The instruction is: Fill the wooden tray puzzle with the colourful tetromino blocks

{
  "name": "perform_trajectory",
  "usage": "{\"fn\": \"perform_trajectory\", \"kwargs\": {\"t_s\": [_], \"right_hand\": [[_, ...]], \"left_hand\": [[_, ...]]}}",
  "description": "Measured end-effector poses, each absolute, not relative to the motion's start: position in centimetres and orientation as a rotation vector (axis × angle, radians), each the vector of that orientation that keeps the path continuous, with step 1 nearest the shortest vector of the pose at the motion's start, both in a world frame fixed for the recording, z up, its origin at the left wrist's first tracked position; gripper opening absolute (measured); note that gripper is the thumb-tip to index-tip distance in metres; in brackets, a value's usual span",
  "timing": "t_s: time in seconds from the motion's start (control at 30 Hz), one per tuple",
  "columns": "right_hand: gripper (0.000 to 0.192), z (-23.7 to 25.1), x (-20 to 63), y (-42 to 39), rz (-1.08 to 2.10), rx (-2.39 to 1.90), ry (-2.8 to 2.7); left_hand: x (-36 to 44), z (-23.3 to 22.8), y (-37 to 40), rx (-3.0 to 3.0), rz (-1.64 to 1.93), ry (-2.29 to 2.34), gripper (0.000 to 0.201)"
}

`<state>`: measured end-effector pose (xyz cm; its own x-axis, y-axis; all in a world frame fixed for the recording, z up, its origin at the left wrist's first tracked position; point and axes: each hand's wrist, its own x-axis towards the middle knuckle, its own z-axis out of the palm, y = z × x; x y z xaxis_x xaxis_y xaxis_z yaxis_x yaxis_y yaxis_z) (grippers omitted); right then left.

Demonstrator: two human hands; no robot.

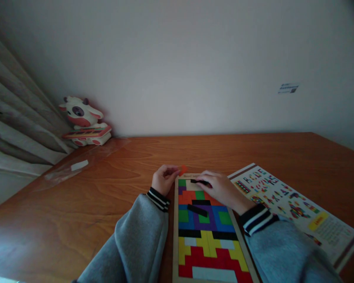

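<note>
Left hand (164, 179) grip pinching orange piece (183, 169), right hand (221, 188) grip holding black piece (199, 181) — over puzzle board (175, 236).

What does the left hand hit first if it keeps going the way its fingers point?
Probably the orange piece just past the left hand's fingertips, at the puzzle tray's far corner; whether they already touch is unclear.

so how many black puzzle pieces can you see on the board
4, maybe more under the hands. One under the right hand at the board's far end, one just below it, one lying loose and tilted, and a black strip mid-board.
</note>
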<state>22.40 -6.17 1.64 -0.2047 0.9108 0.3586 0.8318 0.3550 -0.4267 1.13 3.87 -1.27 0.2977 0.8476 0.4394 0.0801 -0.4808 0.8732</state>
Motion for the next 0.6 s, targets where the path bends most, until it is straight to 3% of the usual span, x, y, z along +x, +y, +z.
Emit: {"fn": "perform_trajectory", "kwargs": {"t_s": [0.27,0.6], "right_hand": [[0.02,1.1,21.1,-5.1,-0.001,-1.596,-2.165],[0.023,1.8,21.8,-7.0,0.092,-1.57,-2.18]], "left_hand": [[1.2,-1.6,3.9,1.791,1.183,0.857,0.026],[1.2,-1.8,4.0,1.821,1.11,0.811,0.021]]}}
